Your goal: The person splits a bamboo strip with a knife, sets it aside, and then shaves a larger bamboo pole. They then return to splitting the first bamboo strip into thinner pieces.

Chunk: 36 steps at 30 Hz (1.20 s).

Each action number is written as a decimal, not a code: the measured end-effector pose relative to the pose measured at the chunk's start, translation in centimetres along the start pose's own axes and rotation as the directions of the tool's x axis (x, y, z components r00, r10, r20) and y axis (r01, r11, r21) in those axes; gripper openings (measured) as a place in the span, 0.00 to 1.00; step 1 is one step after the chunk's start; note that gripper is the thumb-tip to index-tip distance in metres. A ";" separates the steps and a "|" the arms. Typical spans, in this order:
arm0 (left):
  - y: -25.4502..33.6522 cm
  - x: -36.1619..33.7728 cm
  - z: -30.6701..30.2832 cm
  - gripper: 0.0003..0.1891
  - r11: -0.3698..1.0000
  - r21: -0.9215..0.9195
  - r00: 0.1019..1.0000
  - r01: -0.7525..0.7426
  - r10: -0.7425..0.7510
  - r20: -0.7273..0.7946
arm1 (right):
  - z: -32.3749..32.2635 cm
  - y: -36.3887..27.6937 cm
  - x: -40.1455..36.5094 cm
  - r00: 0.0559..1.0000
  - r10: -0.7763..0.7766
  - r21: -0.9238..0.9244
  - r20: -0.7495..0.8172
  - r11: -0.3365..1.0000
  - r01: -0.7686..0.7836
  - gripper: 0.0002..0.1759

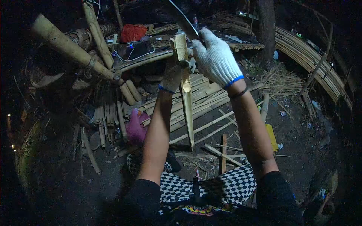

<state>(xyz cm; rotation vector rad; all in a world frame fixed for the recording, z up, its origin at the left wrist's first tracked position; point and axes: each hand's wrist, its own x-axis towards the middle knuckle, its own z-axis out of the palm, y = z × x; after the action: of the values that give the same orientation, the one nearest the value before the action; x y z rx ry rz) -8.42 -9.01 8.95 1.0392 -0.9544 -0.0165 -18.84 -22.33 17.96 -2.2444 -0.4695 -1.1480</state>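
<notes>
Many strips [205, 101] lie beyond the hands [172, 76] [218, 58]: left grips split bamboo [187, 103], right a knife [185, 23].

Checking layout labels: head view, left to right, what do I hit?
Steep bamboo pole → red bundle → split bamboo piece → gloved right hand → tree trunk. Left out: the left hand and the blade, since both overlap the split bamboo piece's span.

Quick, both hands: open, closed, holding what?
Left hand: closed around a split bamboo piece.
Right hand: closed, holding a knife, blade pointing away.
</notes>
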 end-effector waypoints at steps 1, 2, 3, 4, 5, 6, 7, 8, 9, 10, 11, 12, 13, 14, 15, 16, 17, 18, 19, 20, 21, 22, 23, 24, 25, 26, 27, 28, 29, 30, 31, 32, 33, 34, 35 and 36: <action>-1.0 0.3 -0.7 0.21 1.000 -0.001 1.000 -0.001 0.001 0.002 | 0.3 0.0 0.1 1.000 0.000 -0.002 -0.001 1.000 0.000 0.12; -2.9 0.8 -2.0 0.20 0.922 0.378 0.982 -0.087 0.143 -0.122 | 0.5 -0.1 0.2 1.000 0.021 0.026 0.013 0.999 -0.021 0.13; -4.0 1.1 -2.7 0.20 0.700 0.707 0.932 -0.102 0.316 -0.179 | 0.7 -0.2 0.3 0.999 0.041 0.053 0.028 0.998 -0.042 0.13; -3.6 1.2 -2.5 0.20 0.701 0.705 0.932 -0.103 0.317 -0.179 | 0.7 -0.4 0.3 0.999 0.044 0.047 0.022 0.998 -0.045 0.13; -3.2 1.3 -2.4 0.19 0.840 0.538 0.963 0.071 0.083 -0.256 | 0.6 -0.7 0.4 0.999 0.043 0.045 0.022 0.998 -0.044 0.13; -2.8 1.4 -2.4 0.19 0.903 0.343 0.946 0.259 -0.164 -0.281 | 0.5 -0.9 0.5 0.999 0.042 0.049 0.023 0.998 -0.043 0.12; -2.0 1.1 -1.8 0.19 0.903 0.341 0.945 0.259 -0.165 -0.282 | 0.5 -1.1 0.5 0.999 0.042 0.053 0.027 0.998 -0.044 0.11; -1.3 0.7 -1.1 0.18 0.920 0.310 0.945 0.241 -0.151 -0.289 | 0.6 -1.1 0.5 0.999 0.043 0.053 0.029 0.998 -0.044 0.11; -0.8 0.4 -0.6 0.18 0.935 0.278 0.945 0.222 -0.137 -0.296 | 0.7 -1.1 0.6 0.999 0.033 0.058 0.023 0.998 -0.034 0.11; -1.2 0.5 -0.8 0.18 0.935 0.276 0.945 0.223 -0.138 -0.298 | 0.8 -1.0 0.6 1.000 0.023 0.064 0.017 0.998 -0.024 0.11; -1.6 0.7 -1.1 0.18 0.916 0.355 0.957 0.188 -0.089 -0.277 | 0.9 -1.0 0.6 1.000 0.024 0.063 0.019 0.998 -0.025 0.11; -2.0 0.9 -1.3 0.18 0.889 0.432 0.967 0.151 -0.042 -0.251 | 1.1 -0.9 0.7 1.000 0.019 0.067 0.014 0.998 -0.020 0.11; -1.7 0.8 -1.1 0.18 0.890 0.430 0.967 0.152 -0.043 -0.252 | 1.2 -0.9 0.7 1.000 0.015 0.072 0.009 0.997 -0.015 0.12; -1.3 0.8 -0.9 0.18 0.918 0.330 0.947 0.217 -0.116 -0.300 | 1.3 -0.8 0.8 1.000 0.015 0.071 0.010 0.997 -0.015 0.12; -1.0 0.8 -0.7 0.18 0.934 0.225 0.921 0.279 -0.193 -0.339 | 1.4 -0.7 0.9 1.000 0.015 0.057 0.013 0.998 -0.016 0.12; -0.4 0.6 -0.4 0.18 0.934 0.224 0.920 0.279 -0.194 -0.340 | 1.5 -0.6 0.9 1.000 0.016 0.043 0.016 0.999 -0.017 0.12; 0.2 0.4 0.1 0.18 0.881 0.396 0.940 0.258 -0.134 -0.313 | 1.6 -0.6 0.9 1.000 0.016 0.044 0.017 0.999 -0.017 0.12; 0.5 0.3 0.5 0.18 0.800 0.555 0.958 0.226 -0.081 -0.274 | 1.7 -0.5 0.9 1.000 0.013 0.056 0.013 0.998 -0.014 0.12; -1.1 0.8 0.3 0.18 0.800 0.555 0.958 0.226 -0.081 -0.275 | 1.7 -0.5 0.9 1.000 0.010 0.068 0.008 0.998 -0.011 0.12; -4.0 1.6 -0.2 0.19 0.539 0.838 0.904 0.082 0.315 -0.291 | 1.7 -0.4 1.0 1.000 0.010 0.068 0.009 0.998 -0.010 0.12; -5.6 2.0 -0.5 0.20 0.157 0.986 0.748 0.047 0.649 -0.139 | 1.8 -0.3 1.0 1.000 0.017 0.046 0.015 0.999 -0.018 0.12; -4.2 1.6 -0.4 0.20 0.158 0.986 0.749 0.047 0.647 -0.140 | 1.8 -0.2 1.1 0.999 0.026 0.023 0.022 0.999 -0.026 0.13; -1.6 0.9 -0.3 0.19 0.433 0.901 0.901 0.022 0.382 -0.205 | 1.9 -0.1 1.1 0.999 0.027 0.023 0.023 0.999 -0.027 0.13; -0.1 0.5 -0.2 0.19 0.667 0.741 0.981 0.076 0.082 -0.174 | 1.9 -0.2 1.2 0.999 0.024 0.029 0.024 0.999 -0.024 0.13; -1.2 0.7 -1.1 0.19 0.667 0.741 0.981 0.078 0.080 -0.176 | 2.0 -0.2 1.3 0.999 0.020 0.036 0.025 0.999 -0.021 0.13; -3.2 1.2 -2.5 0.19 0.622 0.778 0.986 0.091 0.056 -0.160 | 1.9 -0.2 1.3 0.999 0.022 0.036 0.027 0.999 -0.023 0.13; -4.4 1.3 -3.2 0.19 0.575 0.812 0.989 0.101 0.030 -0.145 | 1.8 -0.2 1.2 1.000 0.004 0.032 0.022 0.999 -0.005 0.13; -3.6 1.1 -2.5 0.19 0.576 0.811 0.989 0.104 0.028 -0.146 | 1.7 -0.3 1.2 1.000 -0.013 0.027 0.017 1.000 0.012 0.13; -1.9 0.8 -1.0 0.17 0.658 0.727 0.970 0.196 -0.019 -0.244 | 1.6 -0.4 1.3 1.000 -0.011 0.027 0.019 1.000 0.010 0.13; -0.9 0.6 -0.1 0.15 0.728 0.626 0.940 0.281 -0.076 -0.333 | 1.6 -0.5 1.4 1.000 0.009 0.059 0.017 0.998 -0.010 0.13; -0.9 0.3 -0.2 0.15 0.728 0.625 0.939 0.283 -0.077 -0.335 | 1.6 -0.5 1.4 0.999 0.029 0.090 0.017 0.995 -0.031 0.13; -0.8 0.1 -0.4 0.14 0.501 0.863 0.976 0.068 0.146 -0.162 | 1.7 -0.4 1.6 1.000 0.004 0.067 0.007 0.998 -0.005 0.13; -0.8 0.0 -0.5 0.13 0.184 0.973 0.951 -0.138 0.301 0.078 | 1.7 -0.3 1.6 1.000 0.005 0.067 0.008 0.998 -0.005 0.13; -3.1 1.1 -0.9 0.13 0.185 0.973 0.951 -0.138 0.300 0.078 | 1.7 -0.4 1.6 1.000 0.003 0.055 0.009 0.998 -0.003 0.13; -7.2 3.2 -1.6 0.12 0.180 0.984 0.868 -0.005 0.489 -0.085 | 1.7 -0.3 1.7 1.000 0.001 0.042 0.010 0.999 -0.001 0.13; -9.5 4.3 -1.9 0.11 0.203 0.971 0.721 0.126 0.654 -0.230 | 1.7 -0.3 1.7 1.000 0.001 0.041 0.010 0.999 -0.001 0.13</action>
<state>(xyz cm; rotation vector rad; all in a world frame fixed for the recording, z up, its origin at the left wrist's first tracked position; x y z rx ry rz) -0.62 -14.63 4.52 1.8177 -0.3988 1.4117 -16.95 -20.97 18.67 -2.2160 -0.4913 -1.1171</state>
